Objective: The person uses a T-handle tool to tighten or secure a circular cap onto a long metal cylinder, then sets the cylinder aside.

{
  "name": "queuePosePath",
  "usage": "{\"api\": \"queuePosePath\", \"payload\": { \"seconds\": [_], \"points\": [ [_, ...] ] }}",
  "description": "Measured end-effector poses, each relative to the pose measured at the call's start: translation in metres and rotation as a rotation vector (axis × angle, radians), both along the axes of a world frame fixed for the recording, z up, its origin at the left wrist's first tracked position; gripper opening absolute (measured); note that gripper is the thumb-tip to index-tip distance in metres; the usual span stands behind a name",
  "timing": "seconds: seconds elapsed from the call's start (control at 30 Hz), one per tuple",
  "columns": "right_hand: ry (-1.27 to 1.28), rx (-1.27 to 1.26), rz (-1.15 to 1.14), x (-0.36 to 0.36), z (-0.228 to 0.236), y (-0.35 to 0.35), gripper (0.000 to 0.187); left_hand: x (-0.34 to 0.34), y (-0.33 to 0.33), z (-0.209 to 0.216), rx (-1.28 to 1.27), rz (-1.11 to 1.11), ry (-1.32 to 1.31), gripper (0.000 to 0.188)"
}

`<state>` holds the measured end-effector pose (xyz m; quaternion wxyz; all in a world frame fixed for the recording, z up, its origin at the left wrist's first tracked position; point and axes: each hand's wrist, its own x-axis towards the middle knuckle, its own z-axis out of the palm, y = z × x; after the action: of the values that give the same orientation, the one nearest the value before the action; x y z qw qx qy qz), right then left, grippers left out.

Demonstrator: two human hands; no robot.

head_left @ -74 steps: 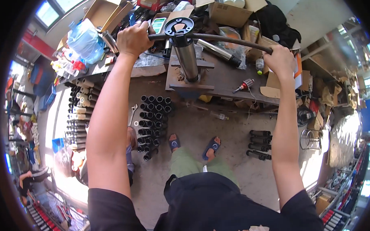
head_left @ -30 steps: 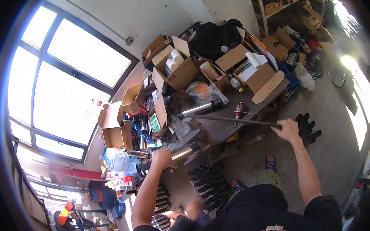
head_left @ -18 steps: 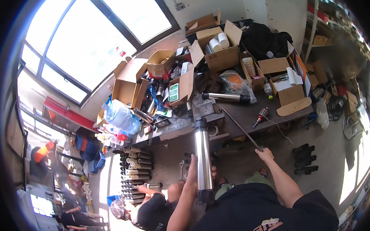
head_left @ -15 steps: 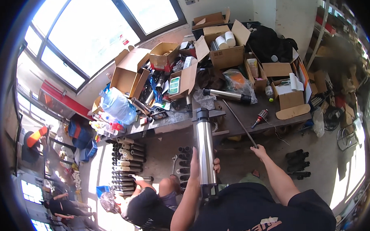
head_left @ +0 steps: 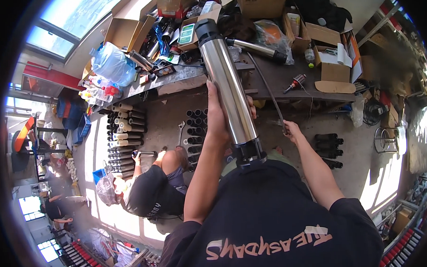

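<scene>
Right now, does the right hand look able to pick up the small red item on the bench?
Probably not, with its grip taken: the right hand holds the dark rod. Otherwise the way to the small red item looks free.

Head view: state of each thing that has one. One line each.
Large steel cylinder: held up, tilted, black fittings on both ends
Left hand: wrapped around the cylinder
Long dark rod: held by its near end; contact at far end unclear
Right hand: closed on the rod
Slim steel cylinder: lying on the bench
Wrench: lying on the floor
Cardboard box with white roll: open, flaps out
</scene>
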<state>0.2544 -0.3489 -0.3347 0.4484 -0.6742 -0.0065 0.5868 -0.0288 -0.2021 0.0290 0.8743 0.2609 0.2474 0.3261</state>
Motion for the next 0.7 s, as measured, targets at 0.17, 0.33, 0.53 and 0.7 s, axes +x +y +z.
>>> {"api": "queuePosePath", "payload": {
  "seconds": [0.17, 0.33, 0.53, 0.7],
  "points": [
    [0.061, -0.035, 0.004, -0.010, 0.006, 0.012, 0.037, 0.001, 0.002, -0.001, 0.049, 0.036, -0.090, 0.084],
    [-0.004, 0.120, -0.091, -0.023, 0.005, 0.018, 0.020, -0.002, 0.001, 0.001, 0.130, 0.053, -0.063, 0.084],
    [-0.244, -0.032, 0.030, -0.022, 0.030, 0.036, 0.057, -0.005, 0.006, -0.036, -0.001, -0.087, -0.407, 0.089],
    [-0.627, 0.077, 0.044, -0.007, 0.013, -0.019, 0.074, 0.010, -0.007, -0.051, -0.158, -0.079, -0.265, 0.086]
  ]
}}
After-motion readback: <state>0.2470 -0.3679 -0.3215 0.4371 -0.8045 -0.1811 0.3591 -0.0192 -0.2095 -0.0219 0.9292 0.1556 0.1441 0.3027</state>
